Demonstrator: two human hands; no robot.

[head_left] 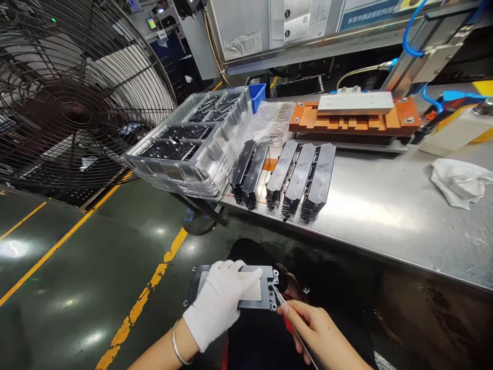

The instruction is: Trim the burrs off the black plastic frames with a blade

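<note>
My left hand (220, 300), in a white glove, is closed round a flat dark grey plastic part (264, 271) held low over my lap. The part has a paler rectangular panel (252, 294) and small ring-shaped lugs at its corners. In my bare right hand (308, 329) is a slim knife-like tool (278, 295), gripped like a pen. Its pale tip lies at the notched right end of the part; whether it touches cannot be made out. Several dark plastic parts (302, 177) stand in a row on the bench in front of me.
A metal bench (370, 205) runs across in front, its edge close beyond my knees. At its left end are stacked clear trays (206, 172) holding black parts. An orange press fixture (354, 122) sits behind, a white cloth (462, 180) right. A large fan (75, 110) stands left.
</note>
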